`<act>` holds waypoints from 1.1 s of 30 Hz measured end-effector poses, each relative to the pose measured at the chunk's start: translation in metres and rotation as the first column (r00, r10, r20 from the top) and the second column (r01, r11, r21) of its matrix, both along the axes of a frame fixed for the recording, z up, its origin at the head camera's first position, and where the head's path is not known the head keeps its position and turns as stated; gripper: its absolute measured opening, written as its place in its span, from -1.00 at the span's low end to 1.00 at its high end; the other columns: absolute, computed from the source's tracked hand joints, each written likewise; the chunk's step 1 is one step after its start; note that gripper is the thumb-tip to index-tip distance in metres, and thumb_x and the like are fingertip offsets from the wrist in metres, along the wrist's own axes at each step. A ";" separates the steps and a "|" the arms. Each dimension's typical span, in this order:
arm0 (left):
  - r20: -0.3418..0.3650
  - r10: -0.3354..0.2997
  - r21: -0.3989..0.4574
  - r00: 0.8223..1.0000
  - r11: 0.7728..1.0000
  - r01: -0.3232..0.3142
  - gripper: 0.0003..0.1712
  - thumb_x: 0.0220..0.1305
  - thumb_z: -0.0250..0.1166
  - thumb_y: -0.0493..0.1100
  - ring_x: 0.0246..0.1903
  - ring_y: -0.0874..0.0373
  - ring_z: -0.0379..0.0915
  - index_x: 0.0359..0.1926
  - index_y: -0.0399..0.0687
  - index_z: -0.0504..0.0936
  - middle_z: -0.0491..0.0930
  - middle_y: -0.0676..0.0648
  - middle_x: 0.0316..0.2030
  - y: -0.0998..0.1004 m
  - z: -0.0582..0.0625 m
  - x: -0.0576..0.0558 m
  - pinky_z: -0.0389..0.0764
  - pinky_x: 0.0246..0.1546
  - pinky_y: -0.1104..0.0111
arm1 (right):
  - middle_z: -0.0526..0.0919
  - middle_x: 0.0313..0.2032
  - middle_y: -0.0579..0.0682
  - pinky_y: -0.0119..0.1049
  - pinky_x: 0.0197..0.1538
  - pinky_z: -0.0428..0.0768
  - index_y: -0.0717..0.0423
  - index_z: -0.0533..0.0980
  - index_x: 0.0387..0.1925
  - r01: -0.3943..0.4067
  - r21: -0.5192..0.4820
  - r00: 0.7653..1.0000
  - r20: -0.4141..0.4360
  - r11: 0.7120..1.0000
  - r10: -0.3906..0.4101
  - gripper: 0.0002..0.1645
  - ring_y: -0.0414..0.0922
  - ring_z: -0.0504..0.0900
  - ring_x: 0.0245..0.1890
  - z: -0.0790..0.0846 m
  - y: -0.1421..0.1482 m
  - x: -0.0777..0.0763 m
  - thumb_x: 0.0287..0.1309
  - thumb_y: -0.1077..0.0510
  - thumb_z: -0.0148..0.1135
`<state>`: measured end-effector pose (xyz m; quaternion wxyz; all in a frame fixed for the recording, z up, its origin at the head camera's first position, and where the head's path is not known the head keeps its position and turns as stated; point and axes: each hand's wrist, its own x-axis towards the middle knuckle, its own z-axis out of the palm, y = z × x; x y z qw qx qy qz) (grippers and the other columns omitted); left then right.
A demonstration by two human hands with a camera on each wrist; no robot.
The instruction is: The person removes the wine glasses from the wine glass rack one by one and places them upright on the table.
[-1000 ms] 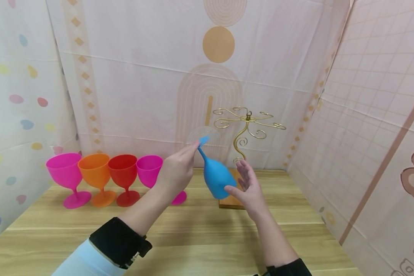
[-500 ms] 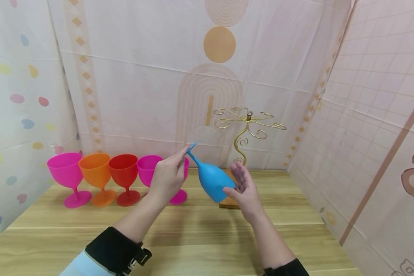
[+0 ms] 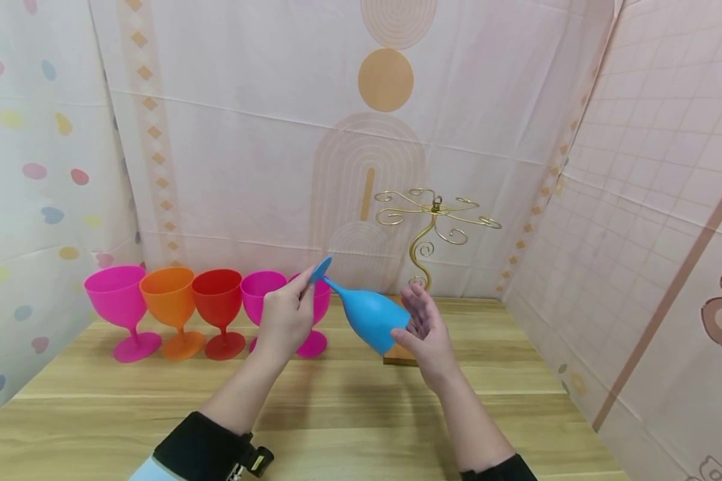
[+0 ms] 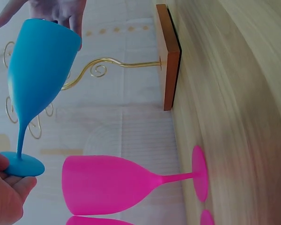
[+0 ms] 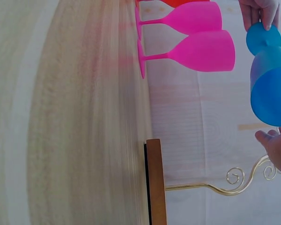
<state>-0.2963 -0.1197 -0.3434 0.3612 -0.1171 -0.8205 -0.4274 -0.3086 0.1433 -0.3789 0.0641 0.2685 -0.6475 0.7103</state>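
Note:
A blue wine goblet (image 3: 370, 317) is tilted on its side above the table, foot up to the left and mouth down to the right. My left hand (image 3: 285, 317) pinches the edge of its round foot, the thumb and fingers on either face of the disc in the left wrist view. By the mouth of the goblet is my right hand (image 3: 427, 337), fingers spread and loosely bent, thumb near the rim. Whether that thumb touches the rim I cannot tell. Behind the goblet stands a gold wire rack (image 3: 436, 210) with curled arms on a wooden base (image 4: 168, 56).
A row of goblets stands upright at the left: pink (image 3: 115, 300), orange (image 3: 167, 297), red (image 3: 218, 297), then two more pink, the last pink goblet (image 5: 203, 51) nearest the rack. The wooden table (image 3: 337, 427) meets cloth hangings at the back and sides.
The left hand has drawn left and down with the goblet's foot, so the goblet lies closer to level. The right hand has shifted only slightly, staying by the mouth.

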 end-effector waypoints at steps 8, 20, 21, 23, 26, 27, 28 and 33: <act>0.078 0.001 0.057 0.997 0.998 -0.005 -0.51 0.47 0.24 -0.27 -0.76 0.08 0.27 0.37 -0.10 0.52 0.55 -0.06 -0.58 0.000 -0.003 0.003 0.36 -0.72 0.43 | 0.13 0.54 0.10 0.12 0.53 -0.01 0.00 0.00 0.59 -0.018 -0.023 1.000 -0.016 1.000 0.018 0.07 -0.04 0.11 0.53 0.000 0.000 -0.001 0.19 0.29 0.37; 0.160 -0.021 0.122 0.987 0.993 0.002 -0.58 0.47 0.24 -0.23 -0.74 0.07 0.30 0.31 -0.11 0.59 0.55 -0.06 -0.62 0.001 -0.009 0.010 0.39 -0.69 0.43 | 0.22 0.51 0.06 0.07 0.54 -0.04 0.06 0.03 0.58 -0.067 -0.056 0.995 -0.075 0.996 0.062 0.02 0.03 0.10 0.54 0.001 0.001 0.000 0.21 0.24 0.35; 0.166 -0.022 0.125 0.986 0.992 0.001 -0.58 0.47 0.24 -0.23 -0.74 0.06 0.31 0.31 -0.12 0.59 0.56 -0.08 -0.61 0.000 -0.010 0.010 0.39 -0.70 0.44 | 0.22 0.51 0.05 0.05 0.54 -0.03 0.06 0.03 0.58 -0.074 -0.057 0.995 -0.078 0.996 0.069 0.02 0.03 0.10 0.54 0.001 0.001 0.000 0.21 0.23 0.35; 0.179 -0.027 0.130 0.984 0.991 0.003 -0.58 0.47 0.25 -0.24 -0.73 0.02 0.36 0.30 -0.14 0.59 0.65 -0.10 -0.53 -0.001 -0.011 0.011 0.41 -0.69 0.44 | 0.22 0.51 0.05 0.04 0.54 -0.01 0.06 0.04 0.57 -0.085 -0.058 0.993 -0.084 0.995 0.080 0.02 0.02 0.11 0.54 0.001 0.000 0.000 0.20 0.22 0.36; 0.196 -0.036 0.131 0.980 0.991 0.010 -0.57 0.45 0.26 -0.26 -0.56 -0.07 0.62 0.29 -0.20 0.59 0.76 -0.18 -0.30 -0.002 -0.014 0.012 0.58 -0.58 0.40 | 0.20 0.52 0.08 0.06 0.53 -0.01 0.04 0.04 0.58 -0.097 -0.050 0.991 -0.096 0.994 0.092 0.04 0.01 0.12 0.53 0.001 0.000 0.001 0.19 0.18 0.38; 0.205 -0.039 0.132 0.978 0.991 0.012 -0.57 0.45 0.26 -0.26 -0.46 -0.09 0.68 0.29 -0.22 0.58 0.76 -0.20 -0.21 -0.002 -0.015 0.012 0.64 -0.52 0.37 | 0.20 0.52 0.09 0.08 0.53 -0.02 0.03 0.04 0.58 -0.102 -0.047 0.990 -0.102 0.994 0.096 0.05 0.01 0.12 0.53 0.001 -0.001 0.001 0.18 0.16 0.40; 0.211 -0.041 0.130 0.977 0.991 0.013 -0.57 0.44 0.27 -0.26 -0.35 -0.13 0.72 0.29 -0.23 0.58 0.75 -0.22 -0.14 -0.003 -0.016 0.012 0.70 -0.43 0.31 | 0.19 0.52 0.10 0.11 0.53 -0.03 0.04 0.04 0.58 -0.107 -0.043 0.989 -0.109 0.993 0.102 0.05 0.02 0.12 0.53 0.000 -0.001 0.000 0.19 0.13 0.42; 0.243 -0.050 0.116 0.969 0.993 0.022 -0.57 0.44 0.27 -0.26 -0.06 -0.18 0.70 0.28 -0.25 0.59 0.73 -0.24 -0.05 -0.004 -0.019 0.008 0.72 -0.14 0.07 | 0.22 0.52 0.08 0.22 0.50 -0.01 0.05 0.06 0.57 -0.120 -0.018 0.984 -0.137 0.993 0.116 0.10 0.06 0.12 0.53 -0.003 -0.001 -0.001 0.17 -0.03 0.48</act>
